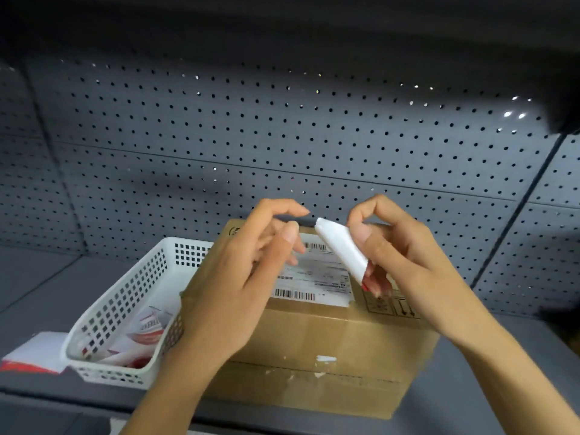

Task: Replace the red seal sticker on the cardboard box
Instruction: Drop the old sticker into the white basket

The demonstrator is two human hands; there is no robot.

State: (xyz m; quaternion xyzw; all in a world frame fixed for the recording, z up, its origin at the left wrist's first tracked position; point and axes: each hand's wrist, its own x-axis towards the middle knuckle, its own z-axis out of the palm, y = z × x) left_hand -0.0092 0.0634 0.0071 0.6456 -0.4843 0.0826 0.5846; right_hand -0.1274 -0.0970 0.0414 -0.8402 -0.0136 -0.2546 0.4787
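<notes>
A brown cardboard box point(317, 350) lies on the grey shelf, with a white shipping label point(317, 282) on top and torn white sticker residue along its front seam. Above the box, my right hand point(405, 262) pinches a sticker strip point(342, 246); its white backing faces me and a bit of red shows at the lower end. My left hand point(238, 284) hovers just left of the strip, fingers apart and curled, holding nothing.
A white perforated plastic basket point(125, 296) holding several red-and-white stickers touches the box's left side. A white and red sheet point(34, 353) lies left of the basket. A grey pegboard wall point(282, 136) stands behind. The shelf's front edge runs below the box.
</notes>
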